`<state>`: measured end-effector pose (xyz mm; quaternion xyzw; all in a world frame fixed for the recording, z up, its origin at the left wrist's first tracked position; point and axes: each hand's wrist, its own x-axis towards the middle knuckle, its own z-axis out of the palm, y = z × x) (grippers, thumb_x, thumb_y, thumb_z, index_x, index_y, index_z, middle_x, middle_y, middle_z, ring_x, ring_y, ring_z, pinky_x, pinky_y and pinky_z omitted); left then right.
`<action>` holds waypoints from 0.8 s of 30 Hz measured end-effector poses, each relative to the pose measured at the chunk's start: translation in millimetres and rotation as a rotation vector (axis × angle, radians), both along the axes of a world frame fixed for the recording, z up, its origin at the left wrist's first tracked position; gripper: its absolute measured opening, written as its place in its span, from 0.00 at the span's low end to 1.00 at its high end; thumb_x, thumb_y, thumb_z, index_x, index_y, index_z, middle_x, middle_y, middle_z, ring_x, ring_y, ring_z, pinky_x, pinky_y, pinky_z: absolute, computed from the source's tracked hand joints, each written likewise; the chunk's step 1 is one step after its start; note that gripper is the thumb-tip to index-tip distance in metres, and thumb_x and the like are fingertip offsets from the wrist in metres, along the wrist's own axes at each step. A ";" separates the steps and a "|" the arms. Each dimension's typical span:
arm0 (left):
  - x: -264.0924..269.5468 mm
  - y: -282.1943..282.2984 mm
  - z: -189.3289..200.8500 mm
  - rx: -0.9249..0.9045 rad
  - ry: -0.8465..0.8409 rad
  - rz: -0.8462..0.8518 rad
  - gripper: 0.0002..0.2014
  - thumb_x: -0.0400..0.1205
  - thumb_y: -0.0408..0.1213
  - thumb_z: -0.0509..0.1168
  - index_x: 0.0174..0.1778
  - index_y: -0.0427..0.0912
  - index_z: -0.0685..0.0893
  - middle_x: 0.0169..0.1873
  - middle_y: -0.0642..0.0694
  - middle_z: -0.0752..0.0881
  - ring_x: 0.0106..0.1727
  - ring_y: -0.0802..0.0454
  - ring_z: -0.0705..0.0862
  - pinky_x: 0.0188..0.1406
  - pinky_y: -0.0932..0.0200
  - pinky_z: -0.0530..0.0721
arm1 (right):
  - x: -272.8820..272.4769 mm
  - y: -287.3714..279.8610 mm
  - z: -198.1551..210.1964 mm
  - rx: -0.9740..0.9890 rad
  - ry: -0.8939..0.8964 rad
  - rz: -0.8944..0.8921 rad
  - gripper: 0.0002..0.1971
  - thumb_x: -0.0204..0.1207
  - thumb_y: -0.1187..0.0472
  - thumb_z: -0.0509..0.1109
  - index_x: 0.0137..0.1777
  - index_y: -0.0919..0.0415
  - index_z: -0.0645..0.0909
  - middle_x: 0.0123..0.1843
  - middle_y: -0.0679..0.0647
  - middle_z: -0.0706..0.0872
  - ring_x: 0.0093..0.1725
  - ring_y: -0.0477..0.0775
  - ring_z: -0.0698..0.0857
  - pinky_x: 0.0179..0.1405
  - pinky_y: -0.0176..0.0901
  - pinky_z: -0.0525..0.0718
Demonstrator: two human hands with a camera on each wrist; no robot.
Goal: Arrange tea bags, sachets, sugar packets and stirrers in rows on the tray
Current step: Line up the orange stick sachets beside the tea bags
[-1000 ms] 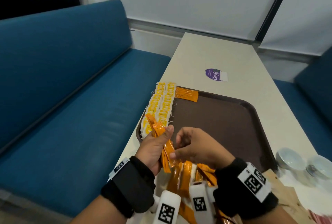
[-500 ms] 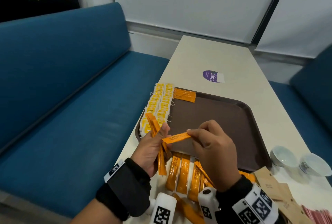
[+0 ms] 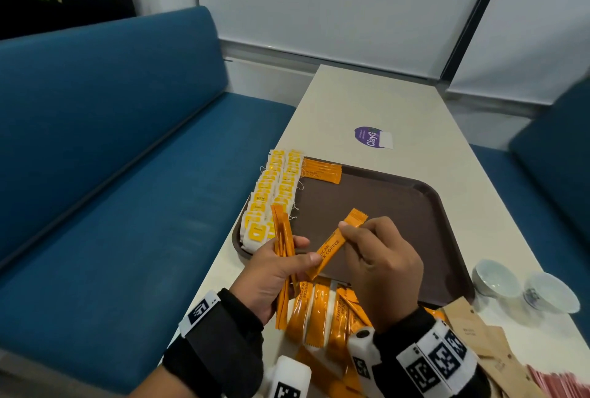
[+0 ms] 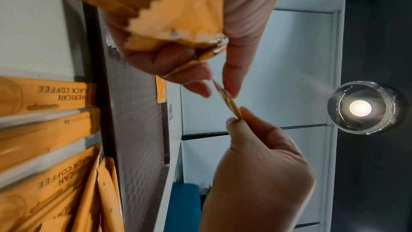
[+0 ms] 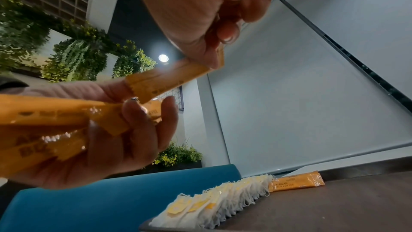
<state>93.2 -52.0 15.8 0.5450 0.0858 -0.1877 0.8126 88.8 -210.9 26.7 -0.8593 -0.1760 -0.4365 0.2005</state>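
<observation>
Right hand (image 3: pixel 381 265) pinching sachet (image 3: pixel 338 244), left hand (image 3: pixel 271 273) gripping bundle (image 3: pixel 282 238)

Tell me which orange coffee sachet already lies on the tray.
The lone orange sachet at the tray's far left corner, beside the tea bags; the others are held or lie off the tray.

The coffee sachets (image 3: pixel 319 311) are orange with dark lettering; the tea bags (image 3: pixel 274 193) white with yellow tags. The tray (image 3: pixel 399 206) is dark brown with a fine textured grid, the tabletop (image 3: pixel 367 101) cream, its sticker (image 3: pixel 370 137) purple, the sofa (image 3: pixel 111 142) teal-blue, and the wristbands (image 3: pixel 437 362) black-and-white checked.
</observation>
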 end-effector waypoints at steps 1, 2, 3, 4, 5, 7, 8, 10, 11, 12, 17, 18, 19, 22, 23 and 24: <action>0.1 -0.2 0.1 0.006 -0.006 0.002 0.09 0.75 0.26 0.70 0.48 0.41 0.81 0.26 0.47 0.85 0.21 0.57 0.83 0.17 0.66 0.77 | 1.1 -0.3 -1.7 0.009 0.017 0.010 0.05 0.72 0.65 0.72 0.41 0.64 0.90 0.32 0.54 0.81 0.25 0.50 0.76 0.16 0.43 0.76; 0.6 -0.2 0.5 0.015 -0.013 0.007 0.09 0.75 0.26 0.70 0.48 0.40 0.81 0.24 0.48 0.84 0.21 0.57 0.83 0.17 0.66 0.76 | 2.5 -0.8 -2.9 0.026 0.048 0.020 0.07 0.72 0.64 0.70 0.41 0.63 0.89 0.34 0.53 0.80 0.28 0.49 0.77 0.18 0.42 0.77; 1.8 0.9 1.0 0.032 -0.022 0.013 0.09 0.75 0.25 0.70 0.47 0.40 0.81 0.24 0.48 0.84 0.21 0.57 0.82 0.17 0.66 0.77 | 3.7 -1.1 -3.4 0.069 0.093 0.030 0.07 0.71 0.63 0.69 0.41 0.61 0.90 0.36 0.52 0.80 0.32 0.47 0.78 0.22 0.38 0.78; 3.8 2.1 2.3 0.059 -0.034 0.015 0.09 0.75 0.25 0.70 0.47 0.41 0.81 0.24 0.48 0.84 0.21 0.57 0.81 0.19 0.65 0.77 | 5.3 -2.2 -1.5 0.156 0.161 0.039 0.07 0.70 0.63 0.69 0.41 0.58 0.89 0.40 0.50 0.78 0.38 0.44 0.77 0.28 0.33 0.78; 6.4 3.9 3.2 0.096 -0.048 0.014 0.09 0.75 0.26 0.70 0.47 0.41 0.81 0.26 0.48 0.85 0.23 0.56 0.81 0.21 0.64 0.78 | 7.3 -3.7 2.2 0.273 0.259 0.053 0.07 0.69 0.64 0.70 0.43 0.54 0.89 0.43 0.47 0.77 0.42 0.40 0.76 0.34 0.27 0.77; 13.3 7.2 5.4 0.171 -0.081 -0.008 0.10 0.74 0.27 0.71 0.47 0.42 0.81 0.31 0.46 0.86 0.28 0.53 0.84 0.27 0.61 0.81 | 15.8 -10.0 14.3 0.456 0.542 0.096 0.12 0.71 0.65 0.74 0.49 0.47 0.85 0.47 0.46 0.78 0.45 0.35 0.76 0.40 0.22 0.76; 16.9 8.4 6.8 0.201 -0.096 -0.027 0.10 0.74 0.27 0.72 0.47 0.42 0.81 0.33 0.45 0.87 0.32 0.51 0.85 0.32 0.58 0.83 | 21.7 -14.3 22.0 0.491 0.709 0.115 0.14 0.71 0.65 0.75 0.53 0.47 0.83 0.48 0.46 0.80 0.44 0.35 0.77 0.39 0.22 0.76; 23.0 9.7 9.3 0.247 -0.118 -0.061 0.10 0.73 0.27 0.73 0.46 0.42 0.81 0.36 0.44 0.87 0.38 0.46 0.86 0.42 0.54 0.85 | 34.9 -22.8 36.8 0.483 0.971 0.169 0.15 0.71 0.64 0.76 0.57 0.52 0.83 0.46 0.48 0.84 0.41 0.38 0.82 0.34 0.23 0.77; 25.2 10.0 10.3 0.255 -0.125 -0.070 0.10 0.73 0.27 0.73 0.46 0.42 0.81 0.38 0.43 0.86 0.39 0.46 0.86 0.44 0.54 0.85 | 41.1 -25.5 43.4 0.471 1.042 0.194 0.13 0.72 0.66 0.75 0.55 0.55 0.84 0.43 0.49 0.86 0.38 0.38 0.83 0.29 0.22 0.76; 27.4 9.9 10.3 0.252 -0.127 -0.070 0.10 0.73 0.27 0.73 0.46 0.42 0.81 0.39 0.43 0.86 0.39 0.47 0.87 0.43 0.55 0.86 | 48.0 -27.8 48.7 0.456 1.081 0.206 0.09 0.72 0.67 0.75 0.51 0.57 0.86 0.39 0.50 0.87 0.33 0.37 0.83 0.25 0.21 0.74; 41.3 6.9 2.3 0.206 -0.075 -0.001 0.11 0.73 0.26 0.73 0.47 0.40 0.81 0.37 0.42 0.86 0.39 0.46 0.86 0.44 0.53 0.84 | 85.4 -35.0 59.4 0.303 1.302 0.225 0.05 0.70 0.66 0.77 0.42 0.55 0.87 0.34 0.51 0.87 0.23 0.38 0.75 0.20 0.29 0.70; 45.1 6.1 0.7 0.200 -0.063 0.018 0.11 0.73 0.26 0.73 0.47 0.40 0.81 0.34 0.43 0.86 0.37 0.47 0.84 0.42 0.53 0.84 | 92.9 -35.9 58.7 0.296 1.348 0.233 0.05 0.70 0.66 0.77 0.42 0.56 0.87 0.34 0.52 0.87 0.22 0.38 0.74 0.20 0.30 0.69; 49.5 5.9 -0.6 0.189 -0.054 0.043 0.11 0.73 0.27 0.73 0.47 0.41 0.81 0.31 0.44 0.86 0.34 0.49 0.83 0.39 0.55 0.83 | 101.0 -36.6 57.3 0.312 1.376 0.244 0.04 0.71 0.67 0.76 0.42 0.58 0.87 0.33 0.53 0.86 0.22 0.39 0.74 0.19 0.30 0.69; 57.8 9.2 -1.8 0.121 -0.007 0.153 0.06 0.76 0.29 0.70 0.44 0.42 0.81 0.29 0.45 0.82 0.25 0.55 0.78 0.24 0.64 0.79 | 129.2 -42.1 48.0 0.476 1.329 0.191 0.03 0.73 0.70 0.74 0.42 0.62 0.86 0.28 0.53 0.83 0.23 0.43 0.74 0.17 0.31 0.68; 58.5 11.4 -3.1 0.091 0.018 0.179 0.04 0.77 0.31 0.69 0.44 0.42 0.81 0.30 0.45 0.82 0.24 0.56 0.78 0.22 0.65 0.78 | 141.3 -45.4 42.7 0.551 1.285 0.124 0.03 0.73 0.71 0.73 0.44 0.64 0.86 0.28 0.53 0.82 0.23 0.44 0.74 0.17 0.31 0.67; 59.2 13.6 -5.5 0.063 0.046 0.192 0.02 0.78 0.33 0.68 0.44 0.42 0.81 0.31 0.45 0.82 0.24 0.57 0.78 0.20 0.66 0.77 | 155.9 -48.9 35.3 0.616 1.240 0.044 0.04 0.74 0.71 0.72 0.46 0.65 0.86 0.28 0.53 0.81 0.23 0.44 0.73 0.16 0.31 0.67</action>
